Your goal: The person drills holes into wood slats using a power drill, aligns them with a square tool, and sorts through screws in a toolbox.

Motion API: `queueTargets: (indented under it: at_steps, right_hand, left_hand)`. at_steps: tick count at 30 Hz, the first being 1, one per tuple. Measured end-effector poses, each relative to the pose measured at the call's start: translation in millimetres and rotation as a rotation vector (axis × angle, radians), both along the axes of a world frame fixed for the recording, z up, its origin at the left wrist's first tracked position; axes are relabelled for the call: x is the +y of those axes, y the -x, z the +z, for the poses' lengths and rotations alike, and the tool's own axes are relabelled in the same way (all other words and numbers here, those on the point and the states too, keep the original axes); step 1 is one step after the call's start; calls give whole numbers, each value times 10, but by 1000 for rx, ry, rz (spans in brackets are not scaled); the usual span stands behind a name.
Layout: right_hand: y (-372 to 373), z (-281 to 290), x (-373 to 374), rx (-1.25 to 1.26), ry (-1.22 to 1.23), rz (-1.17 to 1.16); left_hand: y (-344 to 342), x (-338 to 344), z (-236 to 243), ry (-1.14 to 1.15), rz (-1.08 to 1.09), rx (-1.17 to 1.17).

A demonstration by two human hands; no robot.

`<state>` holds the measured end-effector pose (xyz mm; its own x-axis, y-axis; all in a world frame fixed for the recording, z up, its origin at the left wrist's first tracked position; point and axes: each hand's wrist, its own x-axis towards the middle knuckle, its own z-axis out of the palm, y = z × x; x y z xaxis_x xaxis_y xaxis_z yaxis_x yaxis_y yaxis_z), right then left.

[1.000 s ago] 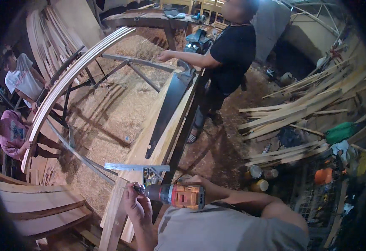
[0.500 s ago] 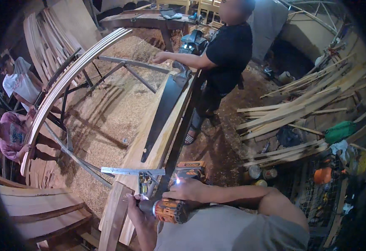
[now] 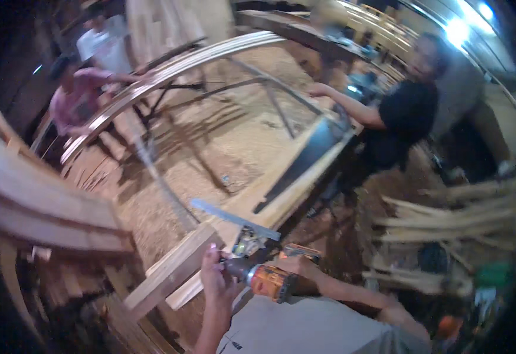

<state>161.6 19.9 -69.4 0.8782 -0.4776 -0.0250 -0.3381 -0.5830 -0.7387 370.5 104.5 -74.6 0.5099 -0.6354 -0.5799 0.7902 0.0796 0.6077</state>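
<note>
My right hand (image 3: 297, 265) grips the handle of an orange and black cordless drill (image 3: 272, 283), held crosswise in front of my body. My left hand (image 3: 215, 274) closes at the chuck end; a small bit there is too blurred to make out clearly. Just beyond, a silver metal square or straight bar (image 3: 216, 211) lies across a long pale plank (image 3: 247, 200), over some small tool (image 3: 246, 242). A hand saw (image 3: 299, 165) lies lengthwise on the plank. A shorter timber piece (image 3: 172, 271) rests beside my left hand.
A person in black (image 3: 402, 118) stands beyond the plank. Two people (image 3: 72, 103) (image 3: 101, 47) at upper left hold or stand by a curved laminated strip (image 3: 181, 65) on a metal frame. Stacked strips (image 3: 441, 221) lie right; curved boards (image 3: 45, 197) stand left; wood shavings (image 3: 222, 141) cover the floor.
My view has swung left, blurring and shifting the scene rightward. The drill and both hands remain together. The person in black has turned their head.
</note>
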Motion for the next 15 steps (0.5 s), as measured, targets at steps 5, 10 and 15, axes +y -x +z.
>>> queueTargets:
  at_steps: [5,10,15]
  right_hand:
    - [52,-77,34,-178,-48,-31]
    - [186,115,36,-181,25,-91]
    - [261,282,-22,-205,-63,-92]
  left_hand:
    - [54,-6,-120,63,64,-198]
    - [-113,-27,-333,157,-82,-143]
    - [-653,96,-400,30,-690,-562]
